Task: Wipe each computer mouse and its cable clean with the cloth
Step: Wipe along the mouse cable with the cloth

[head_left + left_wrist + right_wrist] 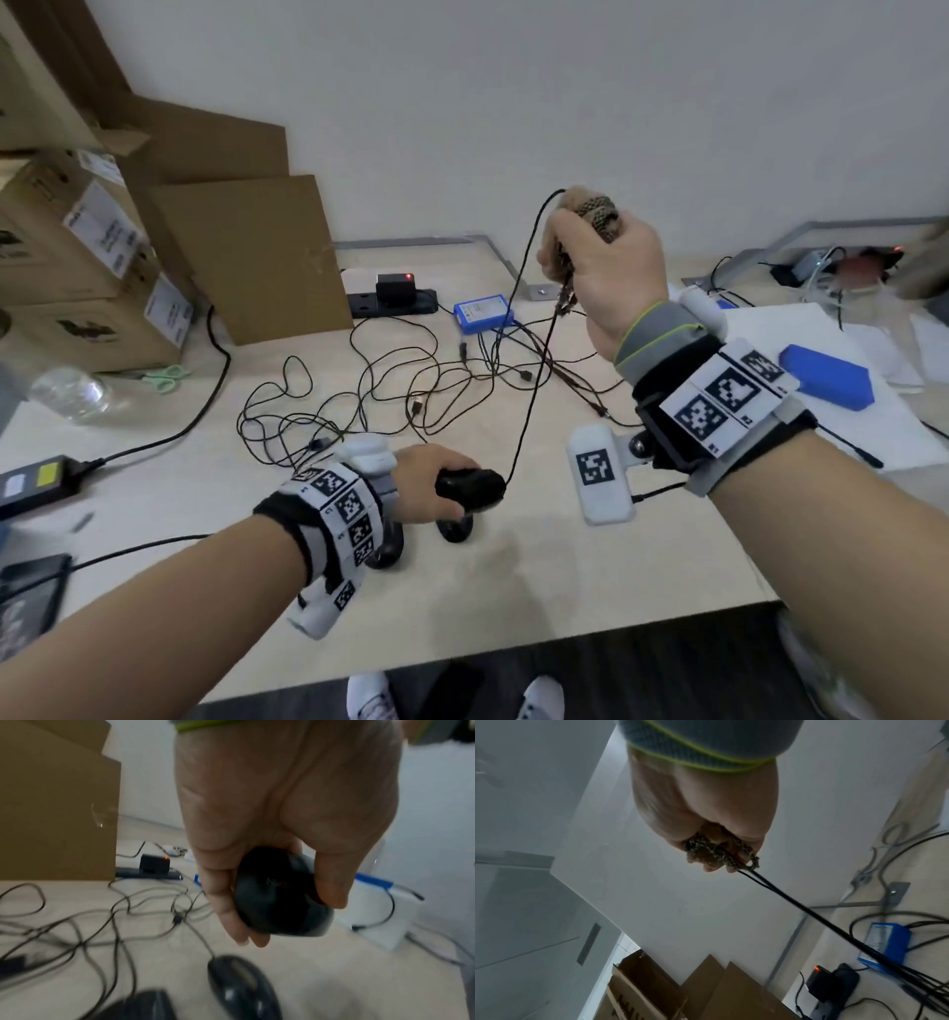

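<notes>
Black mouse, its cable, and a bunched cloth

The glossy black mouse (470, 488) sits lifted above the bench in the left hand (429, 483); its thin black cable (529, 370) rises taut into the brownish patterned cloth (595, 213), which the right hand (606, 277) holds wadded around it.

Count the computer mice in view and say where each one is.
3. One mouse is held in the left hand; two more lie on the table below it: one under the held one, another beside it. Others may be hidden.
</notes>
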Action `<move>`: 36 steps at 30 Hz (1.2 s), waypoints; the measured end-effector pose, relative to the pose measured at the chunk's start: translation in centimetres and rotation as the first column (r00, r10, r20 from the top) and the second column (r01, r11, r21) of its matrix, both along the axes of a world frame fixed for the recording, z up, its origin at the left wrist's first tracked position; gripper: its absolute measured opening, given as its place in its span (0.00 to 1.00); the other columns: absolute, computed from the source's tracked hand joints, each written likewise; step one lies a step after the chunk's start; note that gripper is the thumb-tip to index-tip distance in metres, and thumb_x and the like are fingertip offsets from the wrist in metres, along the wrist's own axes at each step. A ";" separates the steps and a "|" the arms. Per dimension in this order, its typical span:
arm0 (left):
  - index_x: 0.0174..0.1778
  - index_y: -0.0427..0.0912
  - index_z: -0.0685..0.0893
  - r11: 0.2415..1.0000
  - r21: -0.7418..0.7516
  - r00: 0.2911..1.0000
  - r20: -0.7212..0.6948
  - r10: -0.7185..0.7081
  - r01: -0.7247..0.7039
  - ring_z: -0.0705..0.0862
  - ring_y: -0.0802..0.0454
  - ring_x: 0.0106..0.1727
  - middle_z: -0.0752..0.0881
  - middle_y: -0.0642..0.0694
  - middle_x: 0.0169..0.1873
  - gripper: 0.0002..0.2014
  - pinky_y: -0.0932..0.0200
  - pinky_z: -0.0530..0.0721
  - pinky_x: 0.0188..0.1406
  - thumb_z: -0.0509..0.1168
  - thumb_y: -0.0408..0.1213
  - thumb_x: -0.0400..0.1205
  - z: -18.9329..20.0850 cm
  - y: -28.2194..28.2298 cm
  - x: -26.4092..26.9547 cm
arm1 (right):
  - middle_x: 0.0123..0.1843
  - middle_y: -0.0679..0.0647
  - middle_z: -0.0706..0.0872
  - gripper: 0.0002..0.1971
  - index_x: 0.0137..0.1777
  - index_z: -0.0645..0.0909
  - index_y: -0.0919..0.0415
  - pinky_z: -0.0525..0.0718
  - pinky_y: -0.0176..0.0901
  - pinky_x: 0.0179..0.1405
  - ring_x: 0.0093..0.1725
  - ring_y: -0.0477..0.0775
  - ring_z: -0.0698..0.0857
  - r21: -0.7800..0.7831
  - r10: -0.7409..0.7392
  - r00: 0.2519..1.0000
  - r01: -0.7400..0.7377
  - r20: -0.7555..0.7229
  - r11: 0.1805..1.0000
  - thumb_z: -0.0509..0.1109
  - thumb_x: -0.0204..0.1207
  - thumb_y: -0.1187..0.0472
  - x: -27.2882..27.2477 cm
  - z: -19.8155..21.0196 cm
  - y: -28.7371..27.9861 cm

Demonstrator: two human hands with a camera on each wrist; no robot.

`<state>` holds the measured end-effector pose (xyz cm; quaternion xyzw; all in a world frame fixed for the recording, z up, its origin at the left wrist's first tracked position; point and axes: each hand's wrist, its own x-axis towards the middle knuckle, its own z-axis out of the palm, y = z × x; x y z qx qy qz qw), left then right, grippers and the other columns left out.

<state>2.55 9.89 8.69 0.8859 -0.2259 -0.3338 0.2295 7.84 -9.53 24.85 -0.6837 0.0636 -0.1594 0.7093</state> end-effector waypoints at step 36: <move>0.55 0.48 0.74 0.700 -0.579 0.841 0.043 0.539 -0.419 0.82 0.53 0.27 0.90 0.51 0.33 0.10 0.55 0.83 0.35 0.68 0.39 0.83 6.4 -7.7 2.0 | 0.33 0.54 0.81 0.07 0.42 0.77 0.60 0.81 0.46 0.41 0.34 0.53 0.80 0.560 0.328 0.930 -0.186 -0.164 0.807 0.64 0.82 0.68 -1.6 -8.0 -2.5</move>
